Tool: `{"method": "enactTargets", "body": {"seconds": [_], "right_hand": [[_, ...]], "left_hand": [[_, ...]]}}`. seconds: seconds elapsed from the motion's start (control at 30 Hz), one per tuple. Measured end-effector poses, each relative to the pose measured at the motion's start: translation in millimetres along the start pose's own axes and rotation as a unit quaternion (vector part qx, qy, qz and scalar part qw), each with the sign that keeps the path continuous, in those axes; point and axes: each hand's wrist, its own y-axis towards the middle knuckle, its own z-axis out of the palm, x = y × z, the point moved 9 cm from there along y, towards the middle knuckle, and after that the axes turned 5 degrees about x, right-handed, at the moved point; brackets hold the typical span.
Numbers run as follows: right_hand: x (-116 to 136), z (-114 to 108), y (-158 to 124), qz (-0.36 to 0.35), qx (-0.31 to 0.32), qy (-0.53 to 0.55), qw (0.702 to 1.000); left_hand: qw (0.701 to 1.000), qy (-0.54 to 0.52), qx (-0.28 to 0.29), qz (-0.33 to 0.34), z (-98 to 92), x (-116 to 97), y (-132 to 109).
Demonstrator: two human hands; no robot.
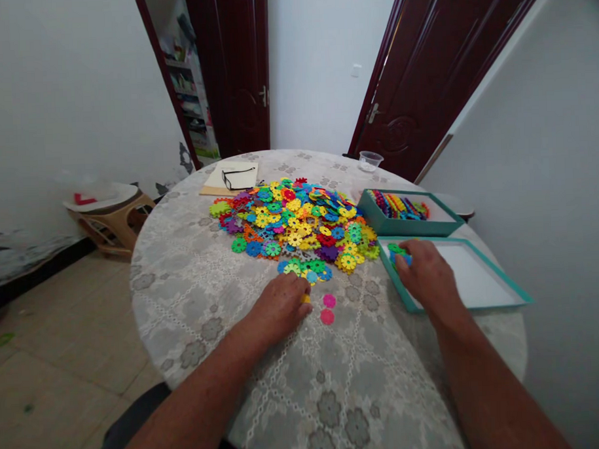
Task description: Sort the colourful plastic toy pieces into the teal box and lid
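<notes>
A large heap of colourful plastic gear-shaped pieces (294, 218) lies mid-table. At its near edge my left hand (282, 303) is closed on a yellow piece (306, 299), which shows between thumb and fingers. Two pink pieces (328, 308) lie flat just right of that hand. Over the left part of the teal-edged lid (479, 303), my right hand (425, 272) pinches a blue piece (407, 259); green pieces (395, 248) show beside its fingertips. Behind the lid, the teal box (412, 227) holds rows of pieces sorted by colour (397, 205).
The round table has a patterned cloth (354, 373). Glasses (239, 179) rest on a pad (219, 181) at the back left. A clear plastic cup (370, 160) stands at the back right. A wooden stool (117, 224) is left of the table.
</notes>
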Motion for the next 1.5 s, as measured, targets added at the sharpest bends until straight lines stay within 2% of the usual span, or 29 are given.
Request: {"method": "enactTargets", "body": {"seconds": [0.07,0.17,0.23,0.3,0.4,0.53,0.63,0.73,0.8,0.87,1.0,1.1,1.2,1.37,1.5], "right_hand": [[43,9,-8,-0.103,0.05,0.104,0.988],[106,29,-33,-0.211,0.187,0.219,0.934],[133,37,-49,-0.244,0.24,0.24,0.908],[146,41,-58,-0.251,0.261,0.238,0.901],[147,44,-59,-0.236,0.264,0.242,0.904],[140,48,-54,-0.196,0.277,0.293,0.894],[136,52,-54,-0.149,0.324,0.379,0.854],[139,54,-61,-0.132,0.392,0.443,0.796],[144,54,-70,-0.153,0.428,0.44,0.775],[147,53,-75,-0.18,0.432,0.399,0.788],[152,51,-77,-0.219,0.391,0.308,0.839],[154,47,-74,-0.227,0.363,0.287,0.857],[155,43,-73,-0.226,0.357,0.292,0.858],[158,44,-76,-0.212,0.379,0.328,0.839],[164,44,-77,-0.21,0.368,0.375,0.824]], "left_hand": [[1.0,-0.013,-0.001,-0.004,-0.1,2,0],[1.0,-0.024,-0.007,-0.007,0.5,4,1],[0.999,-0.029,-0.014,-0.005,1.2,4,0],[0.999,-0.037,-0.021,0.002,0.9,5,0],[0.997,-0.071,-0.016,0.011,-3.5,7,-1],[0.988,-0.149,-0.043,-0.004,-30.5,23,-9],[0.98,-0.194,-0.031,-0.019,-44.6,38,-19],[0.973,-0.226,0.05,-0.027,-34.5,44,-27],[0.972,-0.218,0.084,-0.034,-24.6,45,-30],[0.978,-0.19,0.083,-0.04,-19.3,44,-30],[0.985,-0.139,0.082,-0.054,-15.1,38,-25],[0.987,-0.116,0.086,-0.065,-14.8,36,-21],[0.991,-0.094,0.072,-0.062,-15.3,35,-19],[0.995,-0.084,0.043,-0.036,-14.4,35,-21],[0.995,-0.096,0.032,-0.027,-18.1,30,-22]]}}
